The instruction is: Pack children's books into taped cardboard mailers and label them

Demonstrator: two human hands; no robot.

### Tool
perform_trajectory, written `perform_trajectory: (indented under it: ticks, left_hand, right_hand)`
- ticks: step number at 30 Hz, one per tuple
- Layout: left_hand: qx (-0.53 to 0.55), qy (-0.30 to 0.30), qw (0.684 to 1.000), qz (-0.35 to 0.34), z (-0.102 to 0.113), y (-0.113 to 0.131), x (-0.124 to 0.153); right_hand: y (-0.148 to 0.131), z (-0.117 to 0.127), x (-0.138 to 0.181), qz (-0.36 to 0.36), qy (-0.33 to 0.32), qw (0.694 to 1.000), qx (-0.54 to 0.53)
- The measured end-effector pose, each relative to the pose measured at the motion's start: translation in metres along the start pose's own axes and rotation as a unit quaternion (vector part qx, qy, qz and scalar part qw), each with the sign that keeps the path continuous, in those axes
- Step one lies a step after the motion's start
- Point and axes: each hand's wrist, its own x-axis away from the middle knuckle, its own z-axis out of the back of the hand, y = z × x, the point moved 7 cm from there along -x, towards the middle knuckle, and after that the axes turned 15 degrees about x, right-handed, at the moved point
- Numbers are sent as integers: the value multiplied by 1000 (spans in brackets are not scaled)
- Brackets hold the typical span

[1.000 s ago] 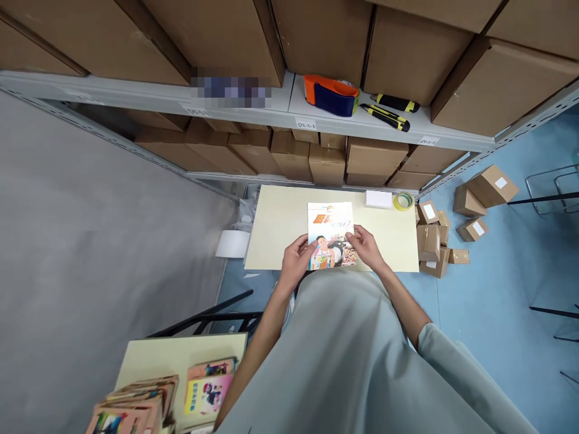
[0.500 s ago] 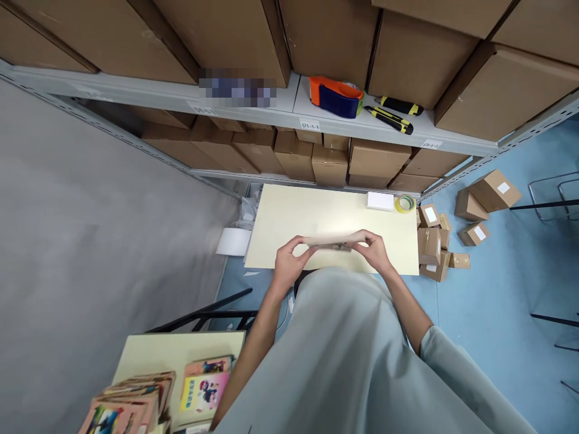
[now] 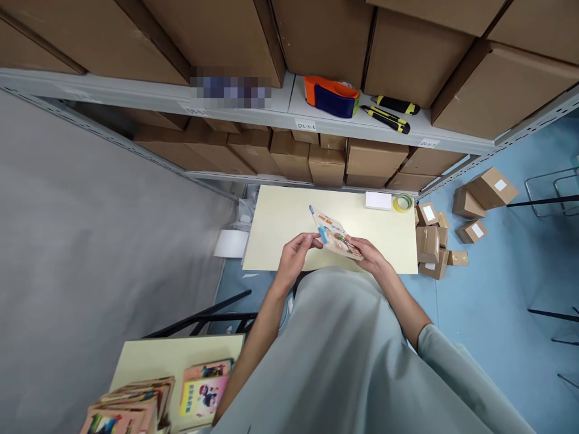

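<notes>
A thin paperback book [image 3: 335, 234] with a pale illustrated cover and blue along its left edge is held tilted above the cream table [image 3: 280, 211]. My right hand [image 3: 368, 254] grips its lower right edge, fingers partly behind the book. At the lower left edge, my left hand [image 3: 296, 256] has its fingers curled together against the book; how firmly it pinches is hard to see.
A white box [image 3: 378, 200] and a tape roll [image 3: 402, 203] sit at the table's back right. Cartons [image 3: 427, 243] lie on the floor to the right. Above, a shelf [image 3: 275, 102] holds boxes, a tape measure-like orange-blue item [image 3: 332, 96] and cutters [image 3: 386, 119]. Stacked books [image 3: 124, 410] stand lower left.
The book, seen nearly edge-on between both hands before, has turned so its cover shows and its left end points up and away. My right hand has come lower and slightly left.
</notes>
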Motion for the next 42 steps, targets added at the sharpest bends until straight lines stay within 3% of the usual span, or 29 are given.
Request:
perform_trajectory:
  ticks: [4, 10, 14, 20, 26, 33, 37, 42]
  left_hand:
    - [18, -6, 1000, 22, -1, -8, -5]
    - [25, 11, 996, 86, 34, -45, -4]
    - [11, 32, 996, 83, 76, -70, -4]
    - [12, 101, 990, 95, 158, -94, -16]
    - [34, 153, 984, 82, 233, -96, -58]
    - [-24, 209, 972, 101, 309, -106, -125]
    - [-62, 223, 964, 129, 334, -118, -152]
    - [-135, 223, 955, 140, 348, -127, -167]
  right_hand:
    - [16, 0, -10, -28, 5, 999, -14]
    - [18, 5, -27, -23, 63, 995, 71]
    - [20, -14, -54, -19, 36, 991, 127]
    - [27, -53, -113, -14, 16, 984, 175]
    - [22, -96, -189, 27, 18, 981, 190]
    - [26, -140, -277, 53, 51, 961, 268]
    - [43, -150, -313, 11, 84, 947, 311]
    - [62, -153, -335, -25, 105, 936, 336]
